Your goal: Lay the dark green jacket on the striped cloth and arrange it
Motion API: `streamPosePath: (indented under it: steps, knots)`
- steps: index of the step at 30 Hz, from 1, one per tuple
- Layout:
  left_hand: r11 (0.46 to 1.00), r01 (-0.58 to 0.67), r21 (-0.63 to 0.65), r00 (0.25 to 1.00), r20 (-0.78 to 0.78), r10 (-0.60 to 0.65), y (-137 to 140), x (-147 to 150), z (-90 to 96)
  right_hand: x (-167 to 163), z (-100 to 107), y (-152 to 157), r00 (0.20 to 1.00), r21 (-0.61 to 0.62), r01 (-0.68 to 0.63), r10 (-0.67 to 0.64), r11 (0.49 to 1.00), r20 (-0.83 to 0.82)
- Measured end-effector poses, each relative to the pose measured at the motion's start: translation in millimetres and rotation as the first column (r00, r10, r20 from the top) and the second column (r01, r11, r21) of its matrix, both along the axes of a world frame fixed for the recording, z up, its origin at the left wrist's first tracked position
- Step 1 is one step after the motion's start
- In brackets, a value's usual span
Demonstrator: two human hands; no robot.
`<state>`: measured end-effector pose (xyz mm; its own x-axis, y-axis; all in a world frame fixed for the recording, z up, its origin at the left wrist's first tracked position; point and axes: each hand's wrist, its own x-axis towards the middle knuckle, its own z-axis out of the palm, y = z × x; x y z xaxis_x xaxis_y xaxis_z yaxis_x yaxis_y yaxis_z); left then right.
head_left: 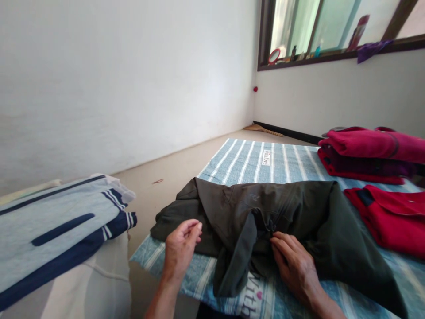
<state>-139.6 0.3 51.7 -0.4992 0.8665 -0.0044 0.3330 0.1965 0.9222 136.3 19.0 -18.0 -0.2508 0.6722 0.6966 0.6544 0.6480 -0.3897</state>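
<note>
A dark olive-green garment [299,212] lies spread across a blue and white striped mat [252,159] in front of me. My right hand [294,263] rests flat on the garment near its middle, fingertips at a fold by the collar flap. My left hand [181,250] hovers over the garment's left edge with thumb and fingers loosely pinched together; whether it grips cloth is unclear.
A stack of folded magenta and red clothes [368,153] sits at the far right of the mat, with a red garment [392,217] nearer. Folded light blue and navy clothes [59,226] lie at left. A white wall [116,79] and window sill [332,53] are behind.
</note>
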Motion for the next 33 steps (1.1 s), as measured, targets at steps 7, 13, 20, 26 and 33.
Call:
streamPosePath:
  steps: [7, 13, 20, 26, 33]
  knots:
    - [0.994, -0.092, -0.066, 0.973, 0.204, 0.104, 45, -23, -4.6, 0, -5, 2, 0.999, 0.000, 0.004, -0.004, 1.000, 0.042]
    - [0.996, -0.084, -0.002, 0.968, 0.239, 0.082, 96, -9, -9.7, 1, -6, 1, 1.000, -0.019, -0.029, 0.029, 0.999, -0.005]
    - [0.973, 0.130, 0.191, 0.975, 0.153, -0.160, 91, 44, 7.5, -4, 69, 15, 0.967, -0.054, -0.129, 0.114, 0.990, -0.228]
    - [0.935, 0.264, 0.236, 0.961, 0.024, -0.277, 54, 83, -9.4, -55, 129, 53, 0.962, -0.250, -0.237, 0.190, 0.939, -0.196]
    - [0.934, 0.314, 0.169, 0.928, 0.155, -0.340, 26, 79, -27.9, -126, 106, 84, 0.901, -0.520, -0.002, 0.227, 0.854, 0.369]
